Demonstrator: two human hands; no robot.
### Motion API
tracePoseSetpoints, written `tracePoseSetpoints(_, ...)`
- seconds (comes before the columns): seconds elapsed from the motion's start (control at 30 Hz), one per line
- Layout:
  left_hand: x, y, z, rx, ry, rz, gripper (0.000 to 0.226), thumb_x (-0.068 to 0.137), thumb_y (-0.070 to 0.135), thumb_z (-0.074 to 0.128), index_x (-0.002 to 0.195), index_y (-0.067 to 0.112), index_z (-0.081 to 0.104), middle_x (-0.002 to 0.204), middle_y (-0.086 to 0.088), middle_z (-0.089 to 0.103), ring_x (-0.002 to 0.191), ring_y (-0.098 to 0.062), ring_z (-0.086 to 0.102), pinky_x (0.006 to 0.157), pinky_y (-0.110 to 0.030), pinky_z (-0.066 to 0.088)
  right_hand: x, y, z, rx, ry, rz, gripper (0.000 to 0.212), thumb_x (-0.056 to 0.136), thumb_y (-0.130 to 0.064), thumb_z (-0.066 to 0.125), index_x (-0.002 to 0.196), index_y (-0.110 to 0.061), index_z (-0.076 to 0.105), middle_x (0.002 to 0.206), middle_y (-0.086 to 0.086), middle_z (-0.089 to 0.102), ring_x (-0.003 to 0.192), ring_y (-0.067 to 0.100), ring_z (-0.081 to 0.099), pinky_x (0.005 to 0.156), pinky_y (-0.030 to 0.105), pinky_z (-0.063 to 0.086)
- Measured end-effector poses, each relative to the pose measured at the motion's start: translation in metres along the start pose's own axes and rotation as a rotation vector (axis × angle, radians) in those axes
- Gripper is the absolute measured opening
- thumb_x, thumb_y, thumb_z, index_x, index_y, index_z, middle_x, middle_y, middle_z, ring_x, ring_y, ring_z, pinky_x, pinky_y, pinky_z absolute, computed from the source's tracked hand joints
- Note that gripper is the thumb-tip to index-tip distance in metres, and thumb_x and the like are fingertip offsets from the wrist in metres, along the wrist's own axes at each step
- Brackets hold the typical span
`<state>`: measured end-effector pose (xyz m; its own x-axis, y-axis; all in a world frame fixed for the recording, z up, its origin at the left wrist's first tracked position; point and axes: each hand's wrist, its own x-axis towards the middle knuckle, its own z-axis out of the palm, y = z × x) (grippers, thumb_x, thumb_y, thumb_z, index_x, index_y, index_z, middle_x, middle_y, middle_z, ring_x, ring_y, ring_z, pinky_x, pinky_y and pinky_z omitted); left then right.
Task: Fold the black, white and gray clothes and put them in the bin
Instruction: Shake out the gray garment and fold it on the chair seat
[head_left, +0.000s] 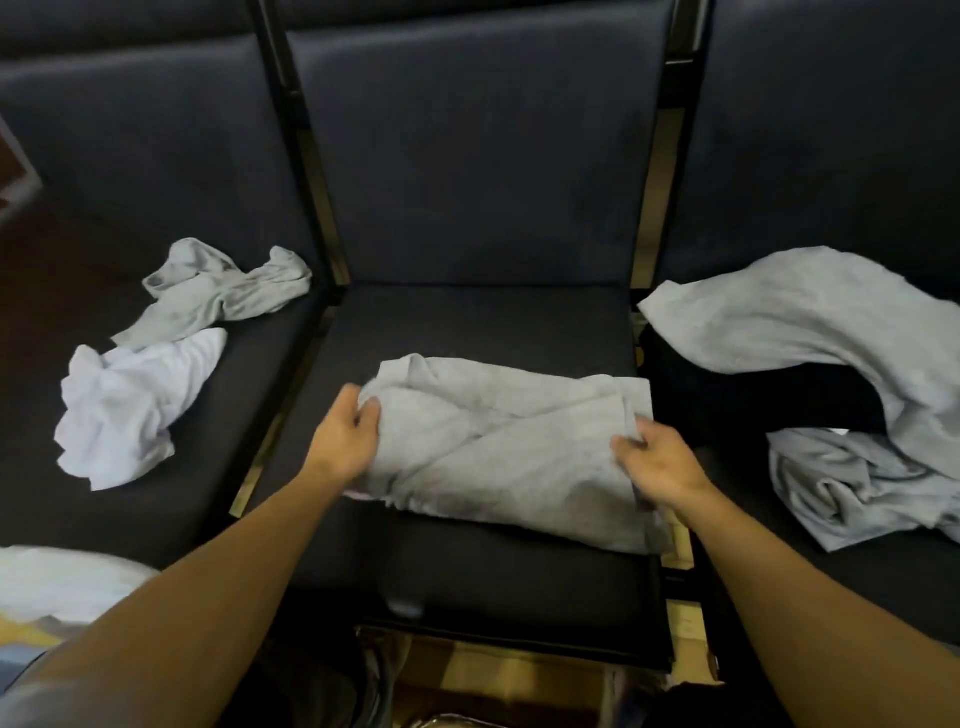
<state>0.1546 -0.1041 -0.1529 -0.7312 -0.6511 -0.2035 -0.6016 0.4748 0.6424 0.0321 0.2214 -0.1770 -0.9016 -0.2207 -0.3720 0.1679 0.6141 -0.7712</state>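
A partly folded gray garment (511, 441) lies flat on the middle dark chair seat (478, 322). My left hand (345, 436) grips its left edge, fingers curled round the cloth. My right hand (657, 460) pinches its right edge. On the left seat lie a crumpled gray garment (223, 291) and, nearer me, a crumpled white garment (130, 410). A large gray garment (810, 332) is draped across the right seat, with another bunched gray piece (862, 483) below it. A black garment (753, 410) shows beneath them. No bin can be told apart in view.
Three dark upholstered chairs stand side by side with tall backs (478, 156). Narrow gaps with metal frames (311, 218) separate them. A pale cloth (62, 582) sits at the bottom left edge. Wooden flooring (498, 670) shows below the middle seat.
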Motion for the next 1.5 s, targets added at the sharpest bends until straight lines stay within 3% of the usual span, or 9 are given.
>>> tracePoseSetpoints(0.17,0.001,-0.046,-0.018,0.363,-0.244,-0.177,0.032,0.107,0.032,0.045,0.114,0.003,0.056,0.126,-0.022,0.061,0.109,-0.037,0.057,0.090,-0.037,0.041,0.009,0.004,-0.001,-0.166,-0.043,0.020,0.023,0.095,-0.020,0.055,0.072,-0.018,0.055,0.073,0.004,0.059,0.071,0.022,0.059,0.063,0.031,0.044)
tracePoseSetpoints(0.3,-0.032,-0.061,-0.039,0.074,-0.455,-0.347,0.020,0.104,0.024,0.056,0.098,0.007,0.064,0.107,-0.015,0.068,0.093,-0.027,0.063,0.081,-0.036,0.049,0.010,-0.003,-0.003,-0.287,-0.224,0.058,0.032,0.090,-0.024,0.059,0.060,-0.017,0.051,0.063,0.003,0.053,0.062,0.019,0.053,0.061,0.031,0.041)
tracePoseSetpoints(0.47,-0.027,-0.054,-0.033,-0.053,-0.181,-0.263,0.024,0.099,0.030,0.062,0.091,0.008,0.062,0.091,-0.012,0.065,0.083,-0.028,0.063,0.068,-0.040,0.052,0.012,-0.019,0.005,-0.292,-0.265,-0.019,0.046,0.088,-0.057,0.065,0.062,-0.021,0.053,0.058,-0.004,0.053,0.061,0.015,0.052,0.061,0.033,0.040)
tracePoseSetpoints(0.57,-0.019,-0.046,-0.030,-0.076,-0.084,-0.188,0.028,0.100,0.031,0.059,0.080,0.011,0.056,0.079,-0.008,0.057,0.073,-0.024,0.054,0.061,-0.035,0.043,0.017,-0.021,0.015,-0.200,-0.125,-0.118,0.046,0.090,-0.047,0.069,0.052,-0.026,0.055,0.048,-0.010,0.048,0.056,0.012,0.050,0.061,0.033,0.041)
tracePoseSetpoints(0.73,-0.006,-0.027,-0.041,-0.451,0.121,-0.226,0.021,0.106,0.033,0.047,0.104,0.020,0.063,0.095,0.004,0.060,0.086,-0.015,0.055,0.085,-0.037,0.046,0.031,-0.021,-0.001,0.064,0.081,-0.168,0.021,0.097,-0.031,0.066,0.079,-0.022,0.070,0.074,-0.006,0.067,0.072,0.012,0.061,0.067,0.030,0.047)
tracePoseSetpoints(1.07,0.018,-0.032,-0.035,-0.397,-0.055,-0.280,0.020,0.089,0.026,0.078,0.099,0.010,0.072,0.097,-0.007,0.073,0.092,-0.023,0.070,0.073,-0.035,0.056,0.042,-0.006,0.007,-0.091,0.200,-0.124,0.028,0.105,-0.036,0.049,0.087,-0.015,0.054,0.075,0.005,0.058,0.068,0.018,0.053,0.065,0.036,0.043)
tracePoseSetpoints(1.2,0.029,-0.022,-0.042,-0.564,0.116,-0.116,0.017,0.090,0.010,0.074,0.106,0.014,0.069,0.088,0.001,0.070,0.078,-0.007,0.066,0.069,-0.026,0.056,0.048,-0.018,0.009,0.078,0.233,-0.121,0.024,0.104,-0.033,0.052,0.091,-0.014,0.057,0.085,0.007,0.063,0.078,0.020,0.060,0.072,0.035,0.049)
tracePoseSetpoints(1.37,0.047,-0.039,-0.033,-0.533,-0.031,-0.118,0.049,0.085,0.006,0.079,0.130,0.019,0.062,0.110,0.005,0.069,0.103,-0.014,0.066,0.086,-0.029,0.053,0.048,-0.009,0.015,-0.104,0.235,0.002,0.013,0.098,-0.034,0.058,0.100,-0.021,0.060,0.086,0.001,0.063,0.085,0.026,0.062,0.072,0.034,0.045)
tracePoseSetpoints(1.5,0.053,-0.049,-0.026,-0.235,-0.027,-0.022,0.039,0.089,0.006,0.073,0.122,0.026,0.066,0.105,0.009,0.073,0.104,-0.015,0.067,0.103,-0.046,0.052,0.043,-0.017,0.017,-0.098,0.213,0.005,0.021,0.093,-0.034,0.065,0.109,-0.030,0.053,0.091,-0.005,0.061,0.086,0.020,0.060,0.076,0.037,0.049)
